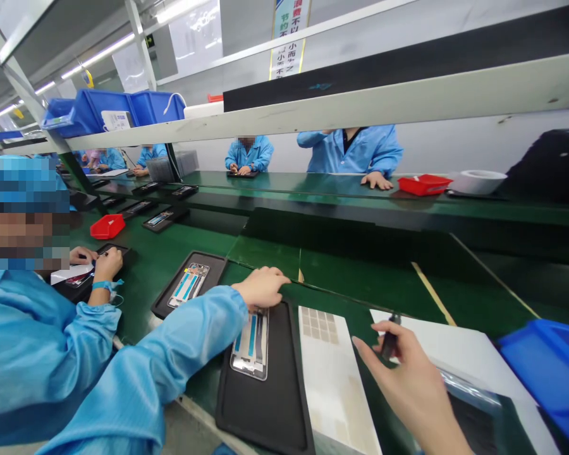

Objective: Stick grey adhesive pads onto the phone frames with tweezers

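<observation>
My left hand [263,287] reaches over the far end of a phone frame [251,344] with blue strips, its fingers stretched to the right. That frame lies in a black tray [270,411] in front of me. Fingers hide the frame's far end. My right hand [415,379] is raised at the right, its fingers closed around a short dark tool [390,338] whose exact kind I cannot make out. Between tray and right hand lies a white sheet [334,385] with rows of tan squares at its far end.
Left of my tray, another black tray [211,272] holds a similar phone frame [188,284]. A co-worker [38,341] works close at my left, near a red bin [107,226]. At the right are a blue bin [554,373] and white paper [436,338]. A shelf beam [313,117] crosses above.
</observation>
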Demonstrator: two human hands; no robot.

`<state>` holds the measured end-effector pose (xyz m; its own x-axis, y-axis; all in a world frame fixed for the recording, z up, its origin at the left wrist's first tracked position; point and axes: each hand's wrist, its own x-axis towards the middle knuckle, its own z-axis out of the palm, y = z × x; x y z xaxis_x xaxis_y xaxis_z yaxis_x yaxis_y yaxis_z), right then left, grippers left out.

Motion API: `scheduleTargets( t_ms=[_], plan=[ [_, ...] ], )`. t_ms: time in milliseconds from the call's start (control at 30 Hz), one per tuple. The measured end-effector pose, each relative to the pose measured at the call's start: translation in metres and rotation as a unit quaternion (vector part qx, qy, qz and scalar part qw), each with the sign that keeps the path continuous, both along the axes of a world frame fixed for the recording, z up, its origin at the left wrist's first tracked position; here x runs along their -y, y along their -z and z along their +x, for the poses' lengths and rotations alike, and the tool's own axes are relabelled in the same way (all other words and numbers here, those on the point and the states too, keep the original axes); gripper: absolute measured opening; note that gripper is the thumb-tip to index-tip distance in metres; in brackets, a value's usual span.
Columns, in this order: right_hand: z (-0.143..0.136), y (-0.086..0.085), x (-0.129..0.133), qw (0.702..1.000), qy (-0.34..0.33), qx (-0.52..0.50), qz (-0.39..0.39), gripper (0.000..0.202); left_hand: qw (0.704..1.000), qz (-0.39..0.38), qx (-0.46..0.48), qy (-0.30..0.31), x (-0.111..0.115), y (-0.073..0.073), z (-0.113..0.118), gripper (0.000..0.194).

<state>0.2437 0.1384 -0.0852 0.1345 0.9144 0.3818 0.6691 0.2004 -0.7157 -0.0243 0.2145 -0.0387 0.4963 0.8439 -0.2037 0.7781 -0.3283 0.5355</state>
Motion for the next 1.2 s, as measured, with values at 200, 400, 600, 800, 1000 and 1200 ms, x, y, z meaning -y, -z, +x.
scheduleTargets(
  t_ms=[200,400,600,800,1000,1200],
  plan=[
    [0.007,-0.016,0.045,0.988,0.029,-0.145,-0.042,0.045,0.991,0.074,-0.087,0.068,0.020,0.013,0.088,0.053],
    [0.032,-0.010,0.070,0.958,0.026,-0.253,-0.131,0.059,0.988,0.079,-0.117,0.058,0.013,0.033,0.098,0.038],
    [0.036,0.007,0.056,0.937,0.027,-0.321,-0.137,0.055,0.995,0.060,-0.060,0.052,0.026,0.033,0.094,0.032],
    [0.025,0.011,0.055,0.951,0.050,-0.276,-0.128,0.049,0.996,0.042,-0.009,0.077,0.043,0.040,0.097,0.036],
    [0.029,0.022,0.052,0.956,0.053,-0.256,-0.137,0.046,0.995,0.064,0.009,0.075,0.039,0.042,0.090,0.046],
    [0.028,0.020,0.056,0.955,0.018,-0.273,-0.114,0.037,0.996,0.045,0.050,0.059,0.049,0.031,0.090,0.040]
  ],
)
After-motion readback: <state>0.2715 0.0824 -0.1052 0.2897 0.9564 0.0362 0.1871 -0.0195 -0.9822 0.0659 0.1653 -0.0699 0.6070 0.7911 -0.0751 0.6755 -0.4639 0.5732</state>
